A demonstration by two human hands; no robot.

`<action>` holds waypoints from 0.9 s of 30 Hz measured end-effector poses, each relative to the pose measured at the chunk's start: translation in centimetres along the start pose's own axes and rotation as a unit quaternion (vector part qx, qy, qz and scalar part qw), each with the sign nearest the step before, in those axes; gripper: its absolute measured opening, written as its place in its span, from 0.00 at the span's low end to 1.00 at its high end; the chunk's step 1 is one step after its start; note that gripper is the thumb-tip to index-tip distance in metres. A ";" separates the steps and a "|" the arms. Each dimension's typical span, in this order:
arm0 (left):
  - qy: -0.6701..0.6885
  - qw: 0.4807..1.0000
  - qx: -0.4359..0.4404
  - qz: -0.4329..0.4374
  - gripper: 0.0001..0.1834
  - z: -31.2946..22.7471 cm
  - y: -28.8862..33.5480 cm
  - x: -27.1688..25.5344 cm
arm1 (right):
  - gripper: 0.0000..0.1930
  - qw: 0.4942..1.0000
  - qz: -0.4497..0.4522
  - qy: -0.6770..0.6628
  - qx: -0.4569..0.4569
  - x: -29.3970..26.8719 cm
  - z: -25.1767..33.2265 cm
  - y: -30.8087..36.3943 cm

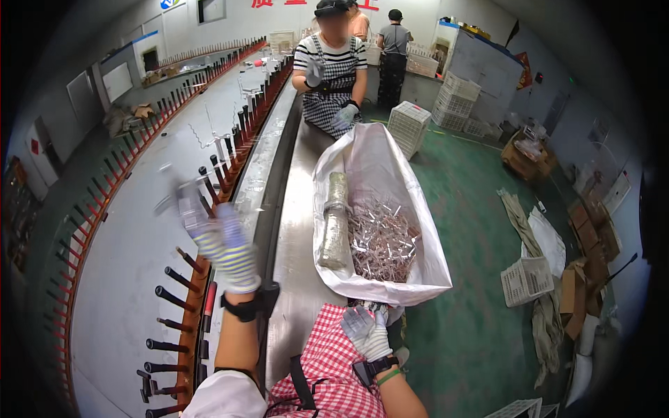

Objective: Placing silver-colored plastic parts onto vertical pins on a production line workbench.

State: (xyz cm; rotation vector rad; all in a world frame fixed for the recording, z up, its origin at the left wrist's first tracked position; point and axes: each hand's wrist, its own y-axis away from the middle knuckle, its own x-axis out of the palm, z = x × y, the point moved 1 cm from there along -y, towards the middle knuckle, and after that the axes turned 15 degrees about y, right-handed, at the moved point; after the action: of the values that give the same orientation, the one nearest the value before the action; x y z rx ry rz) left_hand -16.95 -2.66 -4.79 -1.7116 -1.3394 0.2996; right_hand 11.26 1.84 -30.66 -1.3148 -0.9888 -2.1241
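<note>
My left hand (221, 244), in a striped glove with grey fingers, is over the near-side row of black-tipped pegs (178, 279). Motion smears its fingers, and a pale blurred shape beside them cannot be made out. My right hand (366, 333), gloved in grey and white, lies on my red checked apron (327, 334) just below the near rim of a white sack (425, 279). Its fingers are apart with the grey palm side showing, and nothing can be seen in it. Inside the sack are a heap of small shiny metal pieces (383, 240) and a long tape-wrapped roll (336, 230).
A metal bench (289, 244) runs under the sack beside a long grey table (139, 230) edged with pegs. Across the sack sits a co-worker (331, 76) in gloves. White crates (409, 129), cartons (575, 292) and a white basket (526, 281) stand on the green floor.
</note>
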 end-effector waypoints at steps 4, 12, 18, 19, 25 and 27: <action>-0.192 0.880 0.138 0.413 0.20 5.0 6.6 3.1 | 0.32 1.000 -0.004 0.004 0.010 0.8 -3.0 1.3; -0.069 0.775 0.040 0.627 0.14 4.5 15.2 0.5 | 0.32 1.000 0.009 -0.011 -0.008 0.8 -2.9 2.0; -0.139 0.830 -0.071 0.535 0.21 5.6 13.0 -4.7 | 0.35 1.000 0.014 -0.004 0.010 1.1 -3.3 1.5; -0.144 0.839 -0.098 0.515 0.24 5.2 12.0 -5.3 | 0.35 1.000 0.013 -0.005 0.010 1.1 -3.3 1.3; -0.017 0.940 -0.269 0.209 0.34 5.2 8.8 -7.9 | 0.36 0.999 -0.031 0.026 -0.019 -0.5 -3.0 1.5; -0.033 0.961 -0.256 0.104 0.34 5.2 7.1 -8.6 | 0.36 0.999 -0.040 0.025 -0.010 -0.7 -3.1 1.5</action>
State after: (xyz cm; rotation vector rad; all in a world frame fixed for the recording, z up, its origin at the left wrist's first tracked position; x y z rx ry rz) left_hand -19.07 -7.41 -15.94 -2.2999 -1.3651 0.1319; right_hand 10.81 -1.46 -31.69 -1.2449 -1.0177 -2.2220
